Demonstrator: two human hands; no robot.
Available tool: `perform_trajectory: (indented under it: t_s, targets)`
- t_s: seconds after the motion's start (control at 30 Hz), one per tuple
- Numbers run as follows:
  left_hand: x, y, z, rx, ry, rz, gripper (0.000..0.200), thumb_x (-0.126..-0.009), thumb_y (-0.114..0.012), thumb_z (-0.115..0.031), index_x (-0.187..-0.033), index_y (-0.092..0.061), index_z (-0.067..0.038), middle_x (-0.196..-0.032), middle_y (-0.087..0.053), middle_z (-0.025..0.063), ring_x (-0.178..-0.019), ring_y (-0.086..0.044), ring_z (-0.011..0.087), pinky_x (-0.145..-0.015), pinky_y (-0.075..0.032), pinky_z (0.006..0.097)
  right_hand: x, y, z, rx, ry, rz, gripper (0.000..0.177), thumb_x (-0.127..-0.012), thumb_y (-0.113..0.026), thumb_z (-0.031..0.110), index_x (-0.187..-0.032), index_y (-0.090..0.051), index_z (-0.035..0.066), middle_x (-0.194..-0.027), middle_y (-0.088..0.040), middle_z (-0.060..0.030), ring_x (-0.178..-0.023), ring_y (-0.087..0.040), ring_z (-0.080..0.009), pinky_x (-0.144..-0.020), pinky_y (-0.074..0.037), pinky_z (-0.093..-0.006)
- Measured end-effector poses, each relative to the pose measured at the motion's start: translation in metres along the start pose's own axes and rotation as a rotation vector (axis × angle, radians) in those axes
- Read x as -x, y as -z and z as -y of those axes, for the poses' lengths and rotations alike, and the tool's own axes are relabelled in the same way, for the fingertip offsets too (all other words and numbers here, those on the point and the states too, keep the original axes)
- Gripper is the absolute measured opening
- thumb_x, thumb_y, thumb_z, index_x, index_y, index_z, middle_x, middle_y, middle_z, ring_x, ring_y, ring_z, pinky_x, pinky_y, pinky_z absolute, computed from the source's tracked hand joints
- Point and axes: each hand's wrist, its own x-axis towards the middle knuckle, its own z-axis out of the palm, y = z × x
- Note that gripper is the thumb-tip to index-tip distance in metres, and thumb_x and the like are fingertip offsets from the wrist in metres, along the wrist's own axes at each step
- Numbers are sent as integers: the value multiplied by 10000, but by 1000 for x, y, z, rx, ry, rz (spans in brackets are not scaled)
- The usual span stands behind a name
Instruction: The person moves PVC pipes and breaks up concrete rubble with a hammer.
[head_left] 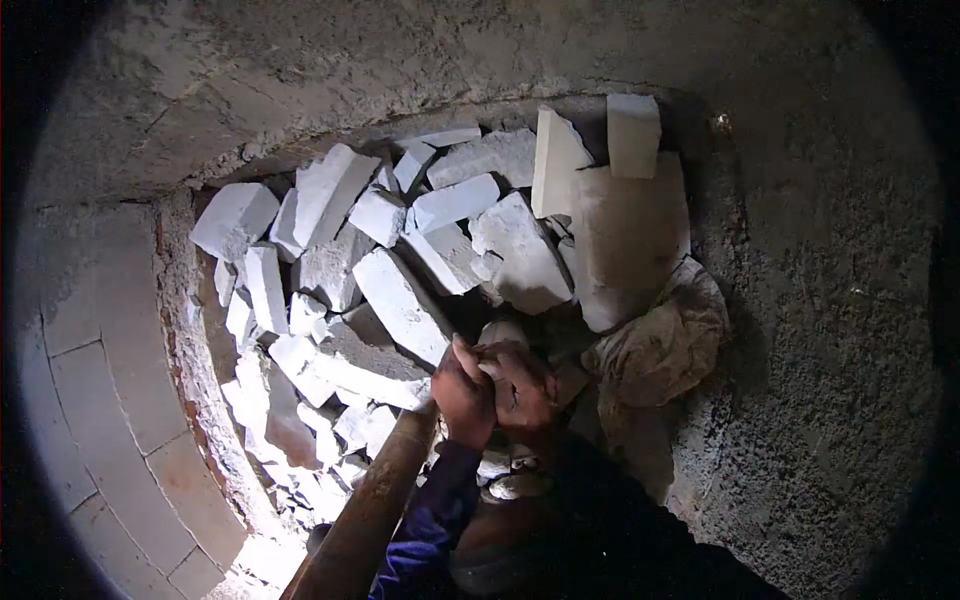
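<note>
My left hand [465,396] and my right hand [520,388] are close together at the lower middle, fingers curled in. Between and just above them shows a pale, rounded piece [502,332]; how it is held is unclear. What my left hand grips is hidden. A brown pole [370,505] slants up from the bottom edge, its upper end beside my left wrist. Just beyond the hands, a long white block [402,306] lies on the heap of broken pieces.
White and grey rubble [325,192] fills the corner. A large slab [630,235] leans at the right of the heap, with a crumpled sack [668,340] below it. Rough walls [830,300] and a tiled surface [110,390] flank the heap.
</note>
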Motion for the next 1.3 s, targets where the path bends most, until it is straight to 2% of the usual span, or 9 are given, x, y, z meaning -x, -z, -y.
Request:
perform_trajectory:
  t_s: [0.13, 0.23, 0.53, 0.73, 0.9, 0.97, 1.07, 1.2, 1.3]
  targets:
    - [7, -3, -3, -82, 33, -45, 367, -1012, -361, -191, -794, -566, 23, -701, -562, 241, -684, -536, 473, -611, -421, 505, -2, -46, -34, 195, 412, -583, 241, -803, -766, 193, -629, -704, 39, -609, -672, -32, -448, -561, -153, -459, -474, -286]
    - [6, 0, 0, -32, 28, 1, 367, -1013, -371, -197, -785, -559, 21, -699, -558, 242, -690, -537, 473, -609, -414, 513, 1, -41, -33, 29, 374, -465, 309, -817, -757, 240, -568, -681, 74, -612, -669, -15, -442, -558, -141, -418, -436, -288]
    - [7, -2, 1, -128, -19, -39, 364, -1007, -377, -216, -810, -564, 27, -742, -576, 264, -740, -553, 483, -645, -431, 523, 5, 0, 2, -186, -201, -8, 182, -920, -539, 69, -1023, -689, 79, -996, -689, -126, -925, -662, -315, -816, -515, -362]
    - [8, 8, -3, 229, 158, 41, 553, -1027, -323, -414, -889, -617, 33, -819, -640, 249, -799, -602, 423, -736, -455, 454, -25, 22, 6, -371, -410, 471, 330, -1004, -450, 293, -1096, -649, 46, -1017, -665, -192, -997, -618, -378, -863, -472, -402]
    - [17, 22, 31, 1322, 442, 359, 803, -980, -256, -634, -1209, -540, 82, -1144, -635, 199, -1099, -593, 289, -996, -443, 387, -29, 18, -56, -304, -38, 706, 325, -946, -410, 43, -1256, -506, 59, -1078, -625, -197, -1005, -602, -375, -850, -473, -458]
    - [26, 22, 59, 1300, 292, 165, 824, -982, -228, -636, -1208, -537, 93, -1228, -591, 211, -1195, -529, 295, -1063, -371, 382, -43, 30, -68, -340, 190, 381, 238, -947, -450, 91, -1150, -563, 44, -1032, -629, -200, -965, -607, -402, -846, -468, -446]
    - [44, 30, 58, 1205, 223, 53, 818, -975, -203, -655, -1216, -556, 42, -1228, -595, 176, -1206, -516, 267, -1081, -321, 391, -64, 60, -35, -445, -189, 520, 223, -976, -462, 170, -1095, -590, 33, -1002, -630, -197, -966, -608, -393, -851, -471, -424]
    - [30, 37, 34, 888, 157, -76, 725, -992, -195, -625, -1175, -601, -53, -1172, -629, 88, -1168, -518, 192, -1079, -251, 423, -87, 58, 1, -416, -12, 490, 253, -989, -471, 218, -1085, -604, 26, -986, -628, -207, -943, -617, -372, -840, -474, -420]
    - [13, 32, 14, 853, 192, -131, 677, -1039, -226, -510, -1173, -589, 46, -1136, -625, 168, -1069, -555, 248, -1007, -368, 349, -122, 71, 45, -374, 184, 319, 251, -973, -501, 212, -1108, -594, 20, -1006, -623, -212, -928, -619, -360, -816, -481, -432]
